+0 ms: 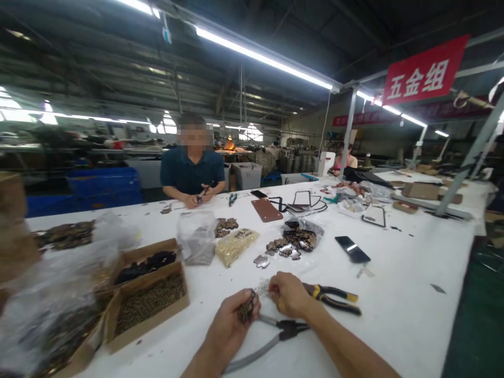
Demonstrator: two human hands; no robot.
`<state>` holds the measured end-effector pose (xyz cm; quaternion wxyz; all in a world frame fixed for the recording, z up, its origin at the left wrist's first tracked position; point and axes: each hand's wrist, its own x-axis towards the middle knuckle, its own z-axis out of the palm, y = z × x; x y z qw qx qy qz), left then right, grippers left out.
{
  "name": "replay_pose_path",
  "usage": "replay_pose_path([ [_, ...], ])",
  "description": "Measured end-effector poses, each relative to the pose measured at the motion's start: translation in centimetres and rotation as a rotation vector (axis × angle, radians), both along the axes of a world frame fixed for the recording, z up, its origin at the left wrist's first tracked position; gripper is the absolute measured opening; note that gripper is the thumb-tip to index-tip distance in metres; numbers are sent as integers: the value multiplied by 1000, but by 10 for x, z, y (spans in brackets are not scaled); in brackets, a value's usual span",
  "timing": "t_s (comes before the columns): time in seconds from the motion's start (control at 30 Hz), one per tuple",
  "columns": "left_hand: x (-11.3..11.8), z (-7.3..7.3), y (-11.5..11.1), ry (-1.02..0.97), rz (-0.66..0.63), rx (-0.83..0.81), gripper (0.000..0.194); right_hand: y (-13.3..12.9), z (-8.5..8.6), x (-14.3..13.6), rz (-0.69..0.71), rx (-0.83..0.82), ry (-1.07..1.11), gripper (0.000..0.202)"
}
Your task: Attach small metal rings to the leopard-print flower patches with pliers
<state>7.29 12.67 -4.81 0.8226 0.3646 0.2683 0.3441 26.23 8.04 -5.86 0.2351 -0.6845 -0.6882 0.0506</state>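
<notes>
My left hand (232,320) is closed around a dark, brown-patterned piece (246,307) near the front of the white table. Close to its right, my right hand (289,295) has its fingers pressed together at a small heap of clear bits (263,287); what they pinch, if anything, is hidden. Grey-handled pliers (289,329) lie below my hands. Yellow-and-black pliers (334,298) rest just right of my right hand, which partly covers them.
Cardboard boxes of small metal parts (147,307) stand at the left. Beyond my hands are a bag of gold pieces (236,245), patterned pieces (293,242) and a phone (352,249). A person (192,165) sits across the table (409,268).
</notes>
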Motion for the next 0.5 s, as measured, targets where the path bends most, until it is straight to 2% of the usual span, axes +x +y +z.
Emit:
replay_pose_path([
  [0.17, 5, 3, -1, -7, -21, 4, 13, 1, 0, 7, 3, -51, -31, 16],
  [0.37, 6, 7, -3, -3, -38, 23, 13, -2, 9, 5, 24, -92, -55, 13],
  [0.5, 10, 5, -3, 0, -61, 30, 12, -2, 4, 11, 33, -114, -73, 15],
])
